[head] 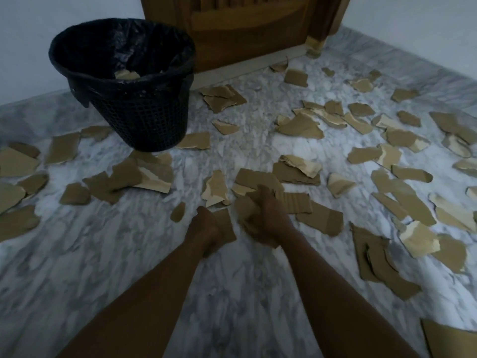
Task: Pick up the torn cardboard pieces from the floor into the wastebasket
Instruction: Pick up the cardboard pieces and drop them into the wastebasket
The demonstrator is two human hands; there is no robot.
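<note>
Cardboard piece (244, 210) apparently within right fingers (261, 196)

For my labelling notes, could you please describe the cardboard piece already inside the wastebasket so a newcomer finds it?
Find the black mesh wastebasket on the grey-white marble floor, left of the brown wooden door. Inside, below its rim, lies a pale tan torn cardboard piece. Unlike the scattered scraps, it is off the floor.
</note>
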